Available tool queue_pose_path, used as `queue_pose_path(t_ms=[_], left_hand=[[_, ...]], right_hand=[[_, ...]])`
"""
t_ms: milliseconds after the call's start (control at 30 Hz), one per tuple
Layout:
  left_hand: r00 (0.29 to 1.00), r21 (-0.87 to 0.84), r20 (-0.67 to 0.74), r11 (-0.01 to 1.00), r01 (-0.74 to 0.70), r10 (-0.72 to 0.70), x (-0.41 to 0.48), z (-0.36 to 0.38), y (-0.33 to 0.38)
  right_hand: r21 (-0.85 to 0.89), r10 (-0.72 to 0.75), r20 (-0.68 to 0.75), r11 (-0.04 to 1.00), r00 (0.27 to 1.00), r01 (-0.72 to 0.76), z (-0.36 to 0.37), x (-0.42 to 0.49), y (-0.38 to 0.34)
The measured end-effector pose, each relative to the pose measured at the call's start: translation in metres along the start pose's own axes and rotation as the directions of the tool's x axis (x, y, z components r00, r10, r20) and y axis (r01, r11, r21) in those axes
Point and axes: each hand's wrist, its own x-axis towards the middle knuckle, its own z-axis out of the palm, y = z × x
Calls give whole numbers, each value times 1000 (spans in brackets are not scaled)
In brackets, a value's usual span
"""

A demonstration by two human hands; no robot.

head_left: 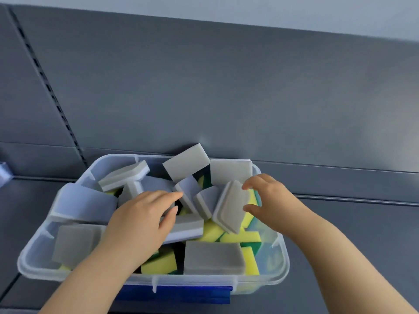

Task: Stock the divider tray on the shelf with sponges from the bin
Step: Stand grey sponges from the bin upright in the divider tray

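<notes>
— Where do we see the sponges?

— We see them all in the clear plastic bin [36, 266], which fills the lower middle of the frame and stands on the dark grey shelf [340, 223]. Most of the sponges [213, 257] are grey with a white layer. Among them, towards the lower right of the bin, lie yellow-and-green sponges [210, 232]. They are heaped without order, some flat, some on edge.

— And the hands?

— Both reach into the bin from the bottom of the frame. The left hand [140, 223] lies left of the centre, with its fingers stretched out and relaxed over the heap. Its thumb rests on a flat grey-and-white sponge [188, 227]; we do not see it close around anything.

— Is the right hand grasping?

— Yes. The right hand [269, 200], right of the centre, holds a tilted grey sponge [230, 207] that stands on its edge. The curled fingers touch its upper corner and the thumb touches its right side, so the sponge sits between them.

— What else do we notice?

— One leaning sponge [186, 164] rises over the back rim of the bin, in front of the grey back panel [226, 98]. A blue label [181, 293] is on the front wall of the bin.
</notes>
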Motion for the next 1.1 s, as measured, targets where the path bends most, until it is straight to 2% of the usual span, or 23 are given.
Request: queue_pose_path(t_ms=[167,333,400,467,533,600,667,733,833,933,1100], left_hand=[[997,-13,11,997,-75,75,3,0,-11],[994,-40,1,993,-112,113,3,0,-19],[992,-43,18,992,-122,123,4,-1,-22],[989,-39,14,989,-143,144,6,0,-25],[985,-41,-6,984,-175,175,9,1,-26],[980,-44,-21,979,-198,198,11,1,-28],[979,-39,-4,978,-205,205,13,0,-32],[979,-35,36,979,-201,202,15,1,-38],[968,2,182,984,-179,175,19,-2,-38],[938,50,308,982,-185,161,25,0,-39],[881,45,436,973,-228,186,31,-2,-37]], right_hand=[[-90,64,144,995,988,-51,16,26,-8],[-126,145,196,985,970,-122,20,29,-14],[-41,169,201,986,965,-164,19,26,-17],[165,195,202,959,960,-230,15,22,-18],[359,197,196,897,961,-257,9,20,-20],[540,220,119,804,968,-249,6,19,-23],[735,278,48,640,959,-223,3,20,-26],[864,294,48,468,955,-187,1,21,-30],[936,281,58,318,958,-150,-1,21,-33],[971,349,42,208,936,-121,2,22,-32],[992,410,62,77,910,-103,10,20,-28]])
